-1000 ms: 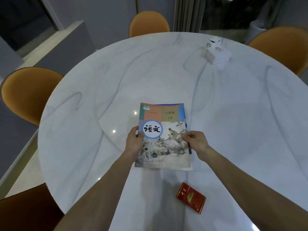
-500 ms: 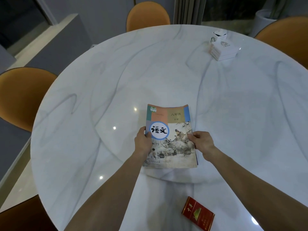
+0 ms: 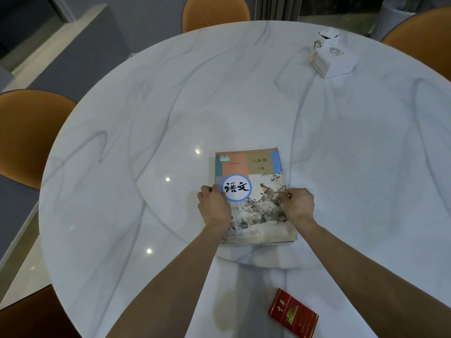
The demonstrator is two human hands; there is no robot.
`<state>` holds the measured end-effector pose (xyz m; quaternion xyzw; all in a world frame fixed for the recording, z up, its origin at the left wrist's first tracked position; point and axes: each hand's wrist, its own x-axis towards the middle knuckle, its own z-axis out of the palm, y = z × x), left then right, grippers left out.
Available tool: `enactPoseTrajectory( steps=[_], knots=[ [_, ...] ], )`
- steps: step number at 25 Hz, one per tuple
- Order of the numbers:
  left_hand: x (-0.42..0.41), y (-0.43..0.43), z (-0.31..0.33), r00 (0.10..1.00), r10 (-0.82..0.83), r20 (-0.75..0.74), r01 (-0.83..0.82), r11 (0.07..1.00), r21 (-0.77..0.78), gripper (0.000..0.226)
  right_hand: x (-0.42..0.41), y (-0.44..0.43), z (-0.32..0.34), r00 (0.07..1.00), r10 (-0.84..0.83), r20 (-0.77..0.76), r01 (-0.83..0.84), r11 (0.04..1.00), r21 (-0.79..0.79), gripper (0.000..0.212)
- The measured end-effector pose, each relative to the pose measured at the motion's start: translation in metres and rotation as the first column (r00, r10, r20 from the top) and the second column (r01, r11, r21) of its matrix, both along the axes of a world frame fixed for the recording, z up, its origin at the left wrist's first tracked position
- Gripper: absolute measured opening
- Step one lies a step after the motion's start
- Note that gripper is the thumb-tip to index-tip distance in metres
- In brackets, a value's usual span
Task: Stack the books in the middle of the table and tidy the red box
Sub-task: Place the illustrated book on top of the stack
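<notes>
A stack of books [image 3: 256,172] lies flat on the inner disc of the round marble table [image 3: 122,167], the top one showing a painted landscape cover with a blue-ringed white circle. My left hand [image 3: 214,208] grips the stack's left edge, thumb on the cover. My right hand [image 3: 299,204] holds the right edge the same way. A thin blue edge of a lower book shows along the right side. The red box [image 3: 294,313], flat with gold lettering, lies on the table near the front edge, apart from both hands, under my right forearm's side.
A white box with a small white carton behind it [image 3: 333,61] stands at the far right of the table. Orange chairs [image 3: 29,132] ring the table at the left, far middle and far right. A grey ledge runs along the left.
The book stack has slid away from me toward the table's middle, both hands still on its edges. The lower blue book now lines up more under the top one. The red box stayed put.
</notes>
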<state>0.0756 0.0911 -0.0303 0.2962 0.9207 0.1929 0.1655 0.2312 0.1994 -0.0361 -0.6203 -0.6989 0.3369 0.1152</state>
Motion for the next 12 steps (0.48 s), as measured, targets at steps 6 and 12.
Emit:
enactPoseTrajectory(
  steps=[6,12],
  knots=[
    [-0.0061,0.0045,0.0007,0.996,0.003,0.093,-0.004,1.0,0.014,0.023,-0.0009,0.0029,0.0027,1.0,-0.024,0.019,0.026,0.997,-0.079,0.051],
    [-0.0076,-0.0002,0.0056,0.987,0.025,0.157,-0.033,0.998,0.051,0.025,0.0027,0.0068,0.0088,1.0,0.001,0.031,0.004,0.989,-0.148,0.047]
  ],
)
